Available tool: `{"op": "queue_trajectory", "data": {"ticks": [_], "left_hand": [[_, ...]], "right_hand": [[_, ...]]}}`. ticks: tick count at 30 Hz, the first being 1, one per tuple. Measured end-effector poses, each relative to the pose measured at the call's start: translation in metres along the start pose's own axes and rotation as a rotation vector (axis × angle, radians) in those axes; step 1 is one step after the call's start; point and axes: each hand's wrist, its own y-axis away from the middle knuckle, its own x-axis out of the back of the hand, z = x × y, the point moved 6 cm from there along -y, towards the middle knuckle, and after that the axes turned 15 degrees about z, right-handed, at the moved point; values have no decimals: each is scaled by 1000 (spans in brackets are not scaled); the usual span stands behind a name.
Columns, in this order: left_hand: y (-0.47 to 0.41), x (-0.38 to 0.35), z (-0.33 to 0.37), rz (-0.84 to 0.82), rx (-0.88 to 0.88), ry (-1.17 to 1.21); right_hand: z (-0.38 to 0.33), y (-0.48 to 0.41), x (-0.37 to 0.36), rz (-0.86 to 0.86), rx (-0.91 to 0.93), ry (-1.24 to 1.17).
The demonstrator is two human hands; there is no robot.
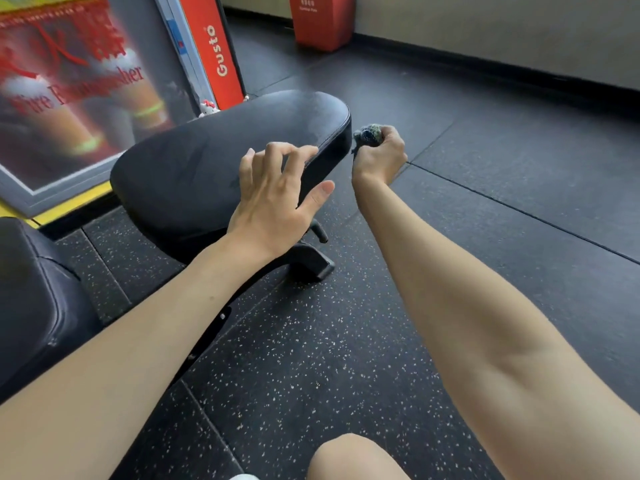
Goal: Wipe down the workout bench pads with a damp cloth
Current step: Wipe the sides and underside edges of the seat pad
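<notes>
Nearest, at the bottom edge: bare knee point(349, 459), above dark speckled rubber floor point(329, 358). From both lower corners, two bare forearms, reaching far and in toward the middle.

At the end of the left one, left hand point(273, 192): back up, fingers spread and loosely bent, gripping nothing. Fingertips on top of the black seat pad point(207, 161) near its right rim; thumb out to the right, off the rim and beside the pad's side.

Just right of that, right hand point(379, 154), clenched in a fist round a balled dark grey-green cloth point(369, 135). Only a tuft on show, poking out at the far side of the fist. Cloth level with the pad's right end, just beside the side wall under the far right corner; hard to tell whether touching it. Off the pad's top, over the floor, far and right of the left fingertips. Hands near each other, with the pad's right rim between them.

Seat pad slanting from near left to far right, with a faint pale sheen on its far right part. Underneath, black frame foot point(311, 261) on the floor. At near left, second black pad point(31, 299), stitched seam across it, apart from the seat pad.

Far left: glass-fronted fire extinguisher cabinet point(69, 98), red lettering, blurred. Right of it, red upright panel point(214, 53) reading "Gusto", small white toy figure point(207, 107) at its foot, just behind the seat pad. Farther right, red bin point(322, 22) against a pale wall.
</notes>
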Motion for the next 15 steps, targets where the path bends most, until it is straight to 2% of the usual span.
{"op": "queue_trajectory", "data": {"ticks": [7,11,15], "left_hand": [[-3,2,0,7,17,50],[-4,1,2,23,10,36],[-3,-4,2,11,-2,28]], "right_hand": [[8,4,-7,-184,200,217],[-8,-10,-4,-21,111,142],[8,1,-18,-119,172,253]]}}
